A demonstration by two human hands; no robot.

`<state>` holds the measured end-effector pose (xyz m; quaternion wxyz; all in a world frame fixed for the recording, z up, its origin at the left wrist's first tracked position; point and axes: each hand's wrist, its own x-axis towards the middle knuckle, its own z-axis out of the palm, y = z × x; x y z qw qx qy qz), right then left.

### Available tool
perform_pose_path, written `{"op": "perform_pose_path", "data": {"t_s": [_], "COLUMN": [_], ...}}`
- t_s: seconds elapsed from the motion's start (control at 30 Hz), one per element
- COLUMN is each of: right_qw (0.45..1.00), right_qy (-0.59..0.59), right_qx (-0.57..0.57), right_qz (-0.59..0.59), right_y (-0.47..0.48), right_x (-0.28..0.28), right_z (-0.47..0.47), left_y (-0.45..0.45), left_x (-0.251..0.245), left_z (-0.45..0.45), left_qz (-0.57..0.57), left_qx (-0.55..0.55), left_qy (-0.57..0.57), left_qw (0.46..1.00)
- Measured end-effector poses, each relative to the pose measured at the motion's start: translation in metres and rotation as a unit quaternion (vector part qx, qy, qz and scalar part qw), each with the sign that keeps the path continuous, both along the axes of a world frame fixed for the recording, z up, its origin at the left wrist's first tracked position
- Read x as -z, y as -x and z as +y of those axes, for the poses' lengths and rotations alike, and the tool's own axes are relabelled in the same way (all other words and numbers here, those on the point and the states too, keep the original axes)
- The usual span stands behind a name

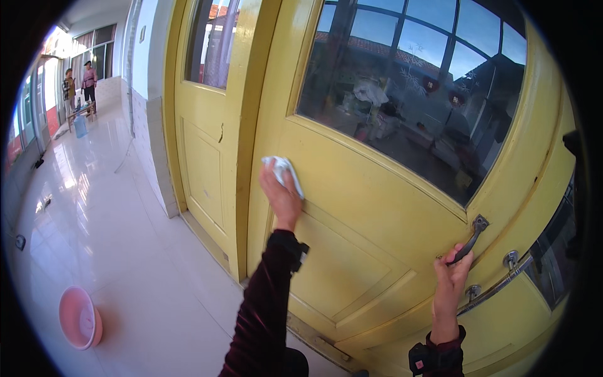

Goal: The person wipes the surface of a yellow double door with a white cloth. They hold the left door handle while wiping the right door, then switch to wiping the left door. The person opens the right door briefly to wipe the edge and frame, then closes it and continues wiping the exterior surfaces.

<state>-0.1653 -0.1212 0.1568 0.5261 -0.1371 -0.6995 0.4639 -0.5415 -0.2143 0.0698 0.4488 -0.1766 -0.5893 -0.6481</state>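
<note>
A folded white cloth point(284, 170) is in my left hand point(282, 193), pressed against the yellow painted door point(348, 174) below its glass pane point(410, 89). My right hand point(453, 273) grips the dark metal pull handle point(471, 240) near the door's edge. The recessed lower panel point(344, 259) of the door lies between my two hands. Dark velvety sleeves cover both forearms, with dark bands at the wrists.
A pink plastic basin point(80, 318) stands on the glossy tiled floor point(155, 287) at the lower left. A curved metal handle point(499, 285) is on the right. Far back, two people stand behind a small wooden table point(81, 112) and a blue water jug point(80, 127).
</note>
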Motion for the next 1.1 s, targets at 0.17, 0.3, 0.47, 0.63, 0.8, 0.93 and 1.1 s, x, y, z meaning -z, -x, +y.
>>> {"op": "perform_pose_path", "data": {"t_s": [0.17, 0.3, 0.47, 0.63, 0.8, 0.93, 1.1], "right_qw": [1.000, 1.000, 0.999, 0.998, 0.999, 0.997, 0.999], "right_qy": [-0.006, -0.022, -0.052, -0.058, -0.018, -0.008, -0.012], "right_qx": [-0.010, 0.004, 0.009, -0.003, -0.041, -0.066, -0.026], "right_qz": [0.019, 0.012, 0.009, 0.000, 0.026, 0.027, 0.019], "right_y": [-0.002, 0.000, 0.003, 0.000, 0.000, -0.004, -0.003], "right_x": [0.008, 0.011, 0.013, 0.011, 0.006, 0.002, 0.007], "right_z": [0.011, 0.017, 0.022, 0.022, 0.019, 0.019, 0.017], "left_y": [0.031, 0.005, -0.064, -0.169, -0.273, -0.262, -0.160], "left_x": [0.015, 0.030, 0.044, 0.052, 0.056, 0.058, 0.059], "left_z": [-0.011, 0.003, 0.033, 0.063, 0.080, 0.084, 0.060], "left_qz": [-0.054, -0.126, -0.168, -0.128, -0.054, -0.053, -0.083], "left_qx": [0.012, -0.021, 0.013, 0.069, 0.117, 0.113, 0.059], "left_qy": [-0.032, -0.035, 0.002, 0.034, 0.093, 0.074, 0.051], "left_qw": [0.998, 0.991, 0.986, 0.989, 0.987, 0.989, 0.993]}}
